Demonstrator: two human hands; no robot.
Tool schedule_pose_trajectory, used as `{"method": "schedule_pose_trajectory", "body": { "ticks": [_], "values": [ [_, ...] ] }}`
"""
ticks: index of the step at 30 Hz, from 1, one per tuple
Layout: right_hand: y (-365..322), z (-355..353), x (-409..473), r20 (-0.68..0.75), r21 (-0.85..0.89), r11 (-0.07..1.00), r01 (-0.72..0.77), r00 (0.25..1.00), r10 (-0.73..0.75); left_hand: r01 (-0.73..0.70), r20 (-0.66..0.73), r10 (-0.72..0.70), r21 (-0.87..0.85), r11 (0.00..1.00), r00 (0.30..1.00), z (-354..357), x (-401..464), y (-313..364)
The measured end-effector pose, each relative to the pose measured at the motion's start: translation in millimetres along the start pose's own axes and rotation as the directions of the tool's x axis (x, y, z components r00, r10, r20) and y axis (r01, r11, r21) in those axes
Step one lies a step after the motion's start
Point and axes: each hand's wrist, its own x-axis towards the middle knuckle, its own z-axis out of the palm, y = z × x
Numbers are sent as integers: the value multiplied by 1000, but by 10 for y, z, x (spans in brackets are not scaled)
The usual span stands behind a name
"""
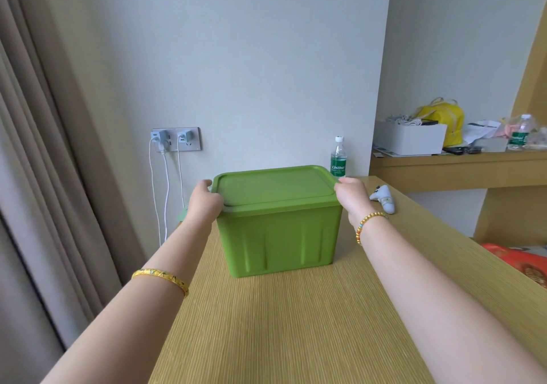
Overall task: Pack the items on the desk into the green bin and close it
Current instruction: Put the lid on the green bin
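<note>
Here the green bin (278, 235) stands on the desk (281, 324) with its lid (273, 186) on top. The left hand (204, 198) grips the lid's left edge and the right hand (352, 195) grips its right edge — fingers curled over the rim. A water bottle (338, 157) stands just behind; a white controller (384, 198) lies near the right hand.

Bin (278, 235) on desk (296, 324), bottle (338, 157) behind, right.

A water bottle (338, 156) stands by the wall, a white box (410, 138) on the shelf (444, 170).
</note>
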Motion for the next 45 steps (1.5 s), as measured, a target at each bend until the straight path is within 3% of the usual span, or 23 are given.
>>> {"method": "schedule_pose_trajectory", "body": {
  "ticks": [4,8,12,16,26,36,45],
  "values": [
    [4,-15,-9,18,7,999,-41,999,40,52,-22,-54,-57,997,998,31,-23,-49],
    [105,-15,-67,150,217,942,-256,962,227,290,122,-263,-379,879,957,41,-130,-142],
    [211,58,-119,171,420,864,-278,959,226,190,73,-180,-558,808,981,176,-287,-319],
    [200,129,-141,125,512,810,-285,958,258,188,-1,-247,-646,740,969,257,-243,-284],
    [-79,797,450,154,584,767,-265,964,216,107,-90,-215,-649,753,972,71,756,-130],
    [-122,1877,1406,191,533,816,-224,971,142,145,-21,-200,-621,771,980,3,2162,-185],
    [223,2147,1858,177,484,849,-212,974,143,166,43,-171,-552,817,984,300,2665,-680]
  ]
}}
